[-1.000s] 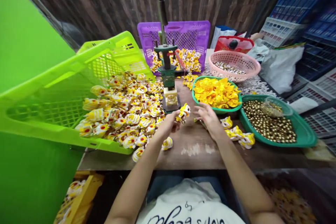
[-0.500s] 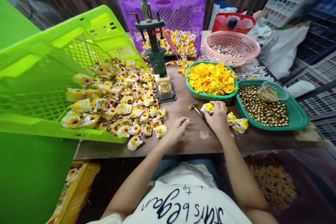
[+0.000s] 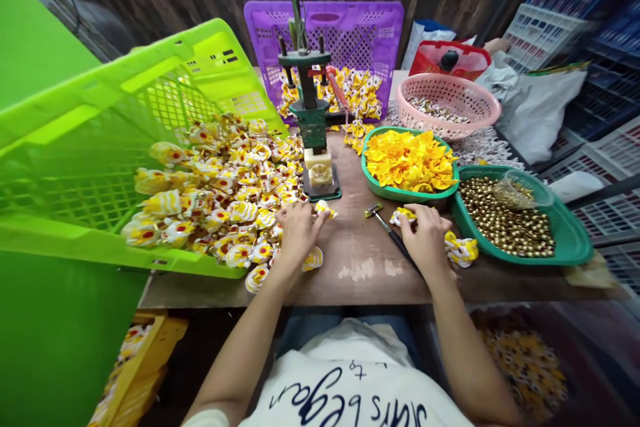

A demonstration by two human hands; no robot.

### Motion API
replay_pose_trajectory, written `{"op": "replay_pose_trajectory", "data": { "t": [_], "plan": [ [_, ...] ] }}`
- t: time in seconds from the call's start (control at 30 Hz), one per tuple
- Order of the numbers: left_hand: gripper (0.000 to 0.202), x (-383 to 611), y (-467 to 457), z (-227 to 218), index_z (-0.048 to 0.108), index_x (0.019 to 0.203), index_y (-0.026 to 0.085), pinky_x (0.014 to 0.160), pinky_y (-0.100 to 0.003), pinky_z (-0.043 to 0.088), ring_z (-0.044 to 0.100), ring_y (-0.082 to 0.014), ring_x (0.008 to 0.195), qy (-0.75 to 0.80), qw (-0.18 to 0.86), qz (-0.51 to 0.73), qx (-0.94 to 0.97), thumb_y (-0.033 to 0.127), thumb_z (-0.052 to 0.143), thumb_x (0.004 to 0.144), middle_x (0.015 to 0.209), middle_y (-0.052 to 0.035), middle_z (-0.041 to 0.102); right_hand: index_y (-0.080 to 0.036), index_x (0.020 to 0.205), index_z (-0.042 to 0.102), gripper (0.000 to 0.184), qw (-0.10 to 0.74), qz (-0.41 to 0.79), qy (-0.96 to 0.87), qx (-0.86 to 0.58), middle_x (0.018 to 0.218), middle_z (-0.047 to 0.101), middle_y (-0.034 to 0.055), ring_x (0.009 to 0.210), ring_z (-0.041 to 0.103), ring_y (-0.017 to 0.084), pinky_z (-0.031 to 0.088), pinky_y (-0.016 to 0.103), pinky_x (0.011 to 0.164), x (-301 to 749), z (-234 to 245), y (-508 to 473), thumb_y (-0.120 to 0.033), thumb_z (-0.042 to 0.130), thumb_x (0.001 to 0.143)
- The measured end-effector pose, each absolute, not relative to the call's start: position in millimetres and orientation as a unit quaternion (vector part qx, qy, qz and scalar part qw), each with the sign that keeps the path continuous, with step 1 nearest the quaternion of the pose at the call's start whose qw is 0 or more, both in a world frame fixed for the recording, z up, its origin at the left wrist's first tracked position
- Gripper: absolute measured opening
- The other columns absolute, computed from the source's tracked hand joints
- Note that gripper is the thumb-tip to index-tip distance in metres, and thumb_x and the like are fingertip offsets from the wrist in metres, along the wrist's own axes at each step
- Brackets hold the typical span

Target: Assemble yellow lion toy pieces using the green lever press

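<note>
My left hand (image 3: 298,230) reaches into the edge of a big heap of yellow-and-white toy figures (image 3: 235,180) spilling from a tilted lime-green crate (image 3: 100,167); its fingers close on one figure (image 3: 325,208) by the base of a small green hand press (image 3: 315,127). My right hand (image 3: 425,237) rests on the wooden table (image 3: 370,267), fingers curled over another yellow-and-white figure (image 3: 403,215). A small hammer (image 3: 387,227) lies between my hands. A few more figures (image 3: 463,250) lie just right of my right hand.
A green bowl of yellow pieces (image 3: 410,163), a green tray of small brass bells (image 3: 510,220), a pink basket (image 3: 447,103) and a purple crate (image 3: 345,47) of figures stand behind. Stacked crates (image 3: 575,13) and a white bag (image 3: 535,113) are at right.
My left hand moved from the bare table up and left to the heap by the press. My right hand stayed on the figure beside the green tray.
</note>
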State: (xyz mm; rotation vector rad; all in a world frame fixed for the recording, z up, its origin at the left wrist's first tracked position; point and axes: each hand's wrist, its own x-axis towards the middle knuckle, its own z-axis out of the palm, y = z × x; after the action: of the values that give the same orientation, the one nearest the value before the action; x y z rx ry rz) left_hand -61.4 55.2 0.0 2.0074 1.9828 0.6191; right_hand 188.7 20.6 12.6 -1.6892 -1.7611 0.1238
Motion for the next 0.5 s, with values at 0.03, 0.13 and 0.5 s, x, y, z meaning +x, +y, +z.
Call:
{"op": "replay_pose_trajectory", "data": {
  "t": [0.03,0.13,0.5],
  "plan": [
    [0.040,-57.3,57.7,-0.3,0.071,0.089,0.016,0.089,-0.037,0.044,0.058,-0.0276,0.102,0.670,0.183,0.249,0.675,0.047,0.047,0.094,0.098,-0.0118,0.071,-0.018,0.110,0.063,0.025,0.366,0.100,-0.685,-0.622,0.111,0.069,0.0154,0.104,0.060,0.029,0.041,0.043,0.088,181.5,17.8,17.6,-0.028,0.046,0.094],
    [0.056,-38.5,60.0,-1.6,0.070,0.079,0.014,0.070,-0.027,0.045,0.061,-0.0211,0.082,0.596,0.366,0.328,0.636,0.059,0.040,0.094,0.078,-0.0072,0.069,-0.022,0.131,0.051,0.042,0.404,0.283,-0.697,-0.521,0.131,0.061,0.0119,0.114,0.061,0.026,0.050,0.039,0.089,157.2,22.3,13.7,-0.030,0.053,0.090],
    [0.067,10.1,52.6,-7.2,0.055,0.058,0.016,0.055,-0.026,0.033,0.050,-0.0151,0.055,0.557,0.448,0.293,0.635,0.062,0.025,0.096,0.054,-0.0022,0.053,-0.017,0.132,0.050,0.060,0.528,0.512,-0.505,-0.452,0.135,0.059,0.0129,0.126,0.057,0.026,0.045,0.039,0.110,144.0,-31.2,14.1,-0.049,0.066,0.083]
  ]
}}
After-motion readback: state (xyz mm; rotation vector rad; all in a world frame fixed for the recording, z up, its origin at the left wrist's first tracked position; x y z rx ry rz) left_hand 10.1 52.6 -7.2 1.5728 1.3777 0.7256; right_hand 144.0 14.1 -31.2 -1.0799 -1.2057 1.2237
